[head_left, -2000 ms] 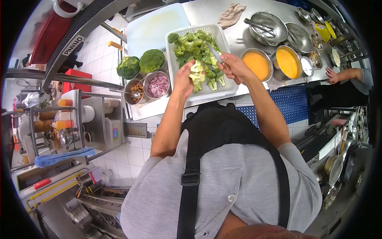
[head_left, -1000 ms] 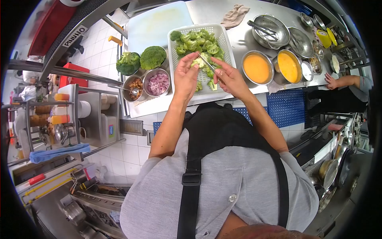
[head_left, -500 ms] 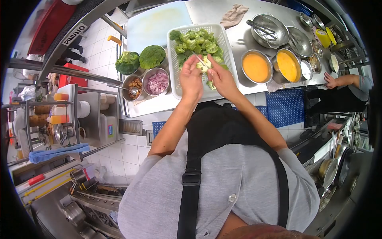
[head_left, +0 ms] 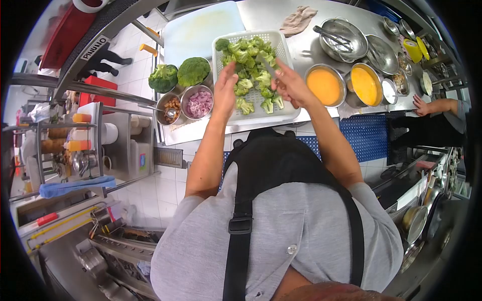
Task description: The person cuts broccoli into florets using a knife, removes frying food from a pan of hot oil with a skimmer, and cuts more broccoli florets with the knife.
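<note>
Cut broccoli florets [head_left: 248,55] fill much of a white perforated basket [head_left: 296,95] on the steel table in front of me. My left hand [head_left: 228,89] is over the basket's left side, fingers stretched out, holding nothing. Over the right side, my right hand [head_left: 292,86] grips a small knife [head_left: 266,66], its blade pointing up and left above the florets. Part of its handle is hidden in my palm. Two whole broccoli heads, one darker [head_left: 162,78] and one rounder [head_left: 194,71], sit left of the basket.
Left of the basket stand bowls of sliced red onion [head_left: 199,104] and brown pieces with a spoon [head_left: 171,110]. Two pots of orange liquid [head_left: 324,86] stand close on the right. Behind are a white cutting board [head_left: 203,30], a cloth [head_left: 298,21] and metal bowls [head_left: 346,37]. A co-worker's hand [head_left: 420,105] touches the table.
My hands have moved apart, left hand leftward and right hand rightward. The broccoli piece between them has been let go, and more florets show in the basket.
</note>
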The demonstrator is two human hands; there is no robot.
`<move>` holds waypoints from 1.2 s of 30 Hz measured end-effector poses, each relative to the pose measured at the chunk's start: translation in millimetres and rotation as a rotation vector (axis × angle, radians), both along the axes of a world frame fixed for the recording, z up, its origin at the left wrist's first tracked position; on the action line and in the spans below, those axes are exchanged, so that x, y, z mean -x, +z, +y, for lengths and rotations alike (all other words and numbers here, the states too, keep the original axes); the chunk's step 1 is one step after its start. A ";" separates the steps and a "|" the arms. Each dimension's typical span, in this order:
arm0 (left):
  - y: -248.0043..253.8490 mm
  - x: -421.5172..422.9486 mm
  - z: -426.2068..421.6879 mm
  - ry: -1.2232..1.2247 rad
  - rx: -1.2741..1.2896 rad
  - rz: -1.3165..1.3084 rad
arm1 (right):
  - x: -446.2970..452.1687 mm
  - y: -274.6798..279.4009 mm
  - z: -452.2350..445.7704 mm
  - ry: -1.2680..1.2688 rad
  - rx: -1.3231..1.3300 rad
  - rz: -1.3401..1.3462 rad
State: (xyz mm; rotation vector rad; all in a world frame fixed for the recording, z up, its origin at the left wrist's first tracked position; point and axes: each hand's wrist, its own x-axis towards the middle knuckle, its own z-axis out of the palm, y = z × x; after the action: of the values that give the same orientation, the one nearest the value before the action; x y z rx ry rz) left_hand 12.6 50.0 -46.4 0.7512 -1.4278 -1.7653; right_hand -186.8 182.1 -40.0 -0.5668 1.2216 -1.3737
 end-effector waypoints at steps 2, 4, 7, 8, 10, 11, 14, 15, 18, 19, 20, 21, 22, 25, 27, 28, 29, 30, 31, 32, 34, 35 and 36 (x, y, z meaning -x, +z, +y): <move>13.0 -3.0 -1.3 0.041 0.211 -0.171 | 14.0 16.4 5.9 -0.033 0.035 0.064; 5.8 1.5 -3.1 0.079 0.507 -0.372 | 27.4 25.7 15.4 -0.086 0.051 0.064; 0.4 31.8 -17.0 0.236 0.893 -0.574 | 42.7 27.2 21.5 -0.159 0.072 0.007; -2.5 45.9 -22.3 0.304 1.009 -0.627 | 45.3 21.6 21.6 -0.167 0.079 -0.011; -25.9 65.7 -41.7 0.142 1.013 -0.725 | 46.1 13.1 21.5 -0.177 0.081 -0.017; -25.9 72.3 -44.2 0.058 1.012 -0.776 | 44.1 11.2 22.7 -0.169 0.080 -0.010; -24.6 62.2 -9.1 -0.114 1.066 -1.005 | 41.3 10.1 34.0 -0.139 0.077 -0.035; -22.5 53.3 8.1 -0.151 1.069 -1.035 | 40.9 6.6 37.2 -0.131 0.085 0.002; -13.6 21.9 61.4 -0.149 0.964 -0.878 | 39.4 -6.0 45.6 -0.090 0.087 0.134; -6.0 12.4 70.9 -0.112 0.918 -0.831 | 39.0 -9.3 46.9 -0.062 0.107 0.133; 0.0 2.9 73.5 -0.071 0.872 -0.784 | 37.1 -12.8 47.3 -0.032 0.128 0.132; 3.2 -7.7 67.6 0.013 0.894 -0.773 | 33.0 -15.7 46.1 0.001 0.151 0.133; 8.5 -18.8 59.2 0.098 0.916 -0.759 | 29.8 -13.4 44.9 0.051 0.181 0.095; 22.5 -51.0 26.4 0.373 0.854 -0.696 | 10.7 -6.6 43.3 0.131 0.110 0.216; 31.7 -80.0 -9.7 0.486 0.889 -0.750 | -2.7 -7.3 45.0 0.143 0.088 0.440; 34.3 -89.5 -25.1 0.568 0.854 -0.725 | -11.2 -8.7 43.0 0.123 0.083 0.362; 37.6 -99.7 -37.9 0.645 0.814 -0.699 | -21.6 -11.0 40.4 0.101 0.075 0.284; 40.9 -111.7 -49.6 0.652 0.696 -0.713 | -32.5 -13.5 36.8 0.054 0.063 0.314; 37.5 -124.0 -64.6 0.695 0.728 -0.720 | -43.3 -13.8 33.4 0.018 0.043 0.319; 29.7 -135.7 -78.6 0.742 0.751 -0.724 | -53.2 -14.4 31.9 -0.014 0.020 0.330; 27.3 -149.9 -99.4 0.723 0.736 -0.741 | -69.4 -23.9 28.8 -0.067 0.022 0.273; 20.6 -152.5 -111.1 0.786 0.750 -0.769 | -76.3 -26.7 22.9 -0.076 0.010 0.304; 11.5 -151.5 -124.4 0.840 0.766 -0.798 | -83.1 -30.7 19.3 -0.093 -0.004 0.329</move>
State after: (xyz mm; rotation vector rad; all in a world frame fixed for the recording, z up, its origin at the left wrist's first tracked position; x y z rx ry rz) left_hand 164.0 -74.4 -34.9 1.3943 -1.7110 -0.2045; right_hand -103.6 201.4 -70.7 -0.7624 1.5301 -1.3911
